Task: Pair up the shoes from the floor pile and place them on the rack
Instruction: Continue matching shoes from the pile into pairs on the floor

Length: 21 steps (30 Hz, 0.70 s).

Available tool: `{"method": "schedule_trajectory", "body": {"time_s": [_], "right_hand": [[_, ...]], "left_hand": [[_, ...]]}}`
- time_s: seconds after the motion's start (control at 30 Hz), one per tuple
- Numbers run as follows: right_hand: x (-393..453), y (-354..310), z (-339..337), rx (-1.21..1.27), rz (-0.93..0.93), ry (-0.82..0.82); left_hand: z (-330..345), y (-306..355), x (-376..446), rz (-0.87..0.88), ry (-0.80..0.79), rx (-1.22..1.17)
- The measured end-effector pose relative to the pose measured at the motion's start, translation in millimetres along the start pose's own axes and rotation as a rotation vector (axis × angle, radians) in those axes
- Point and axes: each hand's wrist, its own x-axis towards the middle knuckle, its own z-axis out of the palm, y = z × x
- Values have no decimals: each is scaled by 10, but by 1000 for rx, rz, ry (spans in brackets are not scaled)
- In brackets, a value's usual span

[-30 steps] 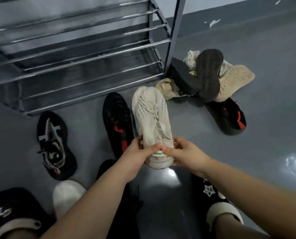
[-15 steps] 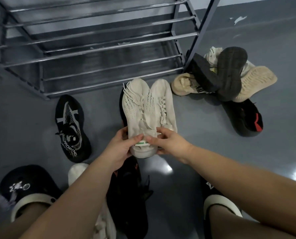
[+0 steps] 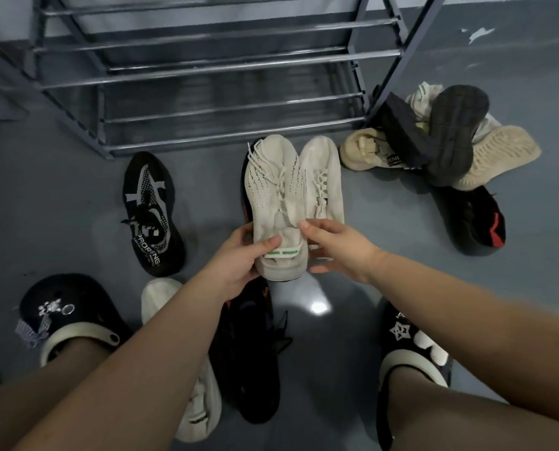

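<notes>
Holding two cream knit sneakers side by side at frame centre, heels toward the camera, toes toward the rack [image 3: 206, 63]. Left shoe [image 3: 273, 196] has a green-striped heel tab; right shoe [image 3: 323, 187] lies touching it along the inner edge.

Left hand [image 3: 239, 258]: thumb pressed on top of the left shoe's heel, fingers curled under the sole, pinching it. Right hand [image 3: 340, 249]: fingers loosely spread around the right shoe's heel, thumb tip on the seam between the two; whether it bears the weight I cannot tell.

Handling (judgement): knit uppers look soft and collapse at the collar; shoes appear light. Soles give the only stiffness. Best hold is at the heel counter or with fingers under the sole, not on the laces [image 3: 265, 164], which hang loose on the left shoe and could snag on a rack bar.

Surface: smooth grey floor [image 3: 401, 288], glossy, with a lamp glare below the hands. Likely slippery for loose shoes.

Room: metal rack fills the upper frame, its tiers of parallel bars showing no shoes. Pile [image 3: 440, 141] of cream and dark shoes, some sole-up, at upper right beside the rack's leg. Black-and-white sneaker [image 3: 151, 216] at left, black-and-red shoe [image 3: 473, 219] at right, more shoes under the forearms. Person's clogs at both lower corners.
</notes>
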Motion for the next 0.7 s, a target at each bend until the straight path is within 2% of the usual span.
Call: {"method": "schedule_trajectory", "body": {"time_s": [0.13,0.3,0.5,0.7], "right_hand": [[-161,-281,225,-142,43,-104],[-478,-677,523,-364,49,-126],[-990,-1052,1047,-598,32,-205],[-1599,-992,1475,-691,-50,-205]], "left_hand": [[-95,84,-161,11,-54,-25],[-185,344,-538,44,-119,-48],[-464,621,-1303,130,-117,-124],[-684,537,-1966,197,-126,-133]]}}
